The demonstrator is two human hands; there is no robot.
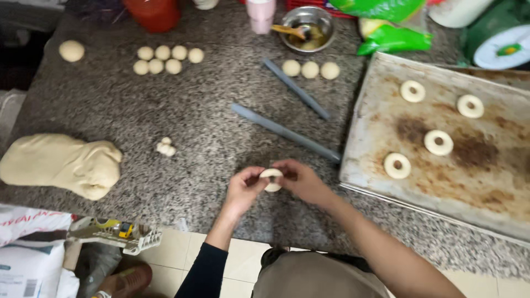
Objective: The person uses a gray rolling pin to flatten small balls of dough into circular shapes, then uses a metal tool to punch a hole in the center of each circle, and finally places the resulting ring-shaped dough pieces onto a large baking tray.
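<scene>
Left hand (pixel 244 187): fingers pinched on the left side of a small pale dough ring (pixel 271 180). Right hand (pixel 301 181): fingers gripping the ring's right side. Ring sits btwn both hands, just above the speckled grey granite counter (pixel 193 116), near its front edge; can't tell if it touches the stone. Both hands equally close to it, one per side; hole only partly visible behind the fingertips.

Right of hands: large worn metal baking tray (pixel 386 118) w/ brown stains, carrying 4 finished pale dough rings (pixel 439 142), spaced apart. Tray lies to the right of and slightly beyond the held ring, so right hand is the nearer one.

Beyond hands: 2 long grey-blue plastic rods (pixel 284 132), lying diagonally, near each other, not touching.

Further back: 3 small dough balls in a row (pixel 310 69); steel bowl w/ yellowish liquid & wooden spoon (pixel 306 30); green plastic bags (pixel 393 37).

Left side: cluster of 7 small dough balls (pixel 165 59); single larger dough ball (pixel 72 51) well apart at far left; tiny dough scrap lump (pixel 165 147) mid-counter; big shapeless mass of pale dough (pixel 61 163) at left edge.

Back edge: red container (pixel 152 12), pink cup (pixel 260 14).

Below counter: beige tiled floor (pixel 243 259), white sacks (pixel 27 248).
</scene>
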